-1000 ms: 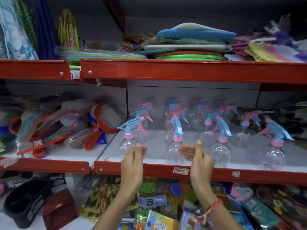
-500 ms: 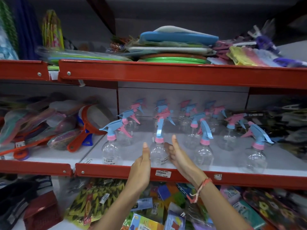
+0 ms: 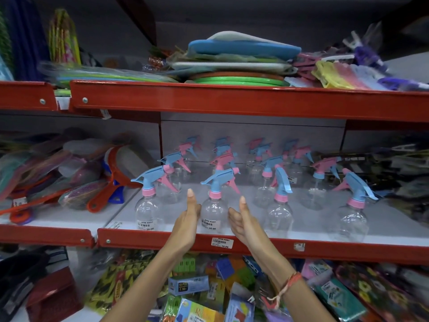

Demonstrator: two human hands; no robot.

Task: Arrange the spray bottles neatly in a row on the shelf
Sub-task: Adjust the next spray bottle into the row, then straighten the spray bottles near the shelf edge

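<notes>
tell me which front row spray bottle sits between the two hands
The second bottle from the left, flanked by the left hand and right hand; the other front bottles stand clear.

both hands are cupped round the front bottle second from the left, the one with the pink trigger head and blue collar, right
Not quite. The head view shows both hands, the left hand and the right hand, flanking the front bottle second from the left, but its trigger head is blue and its collar pink, not the reverse. Neither hand has a closed grip on it.
</notes>
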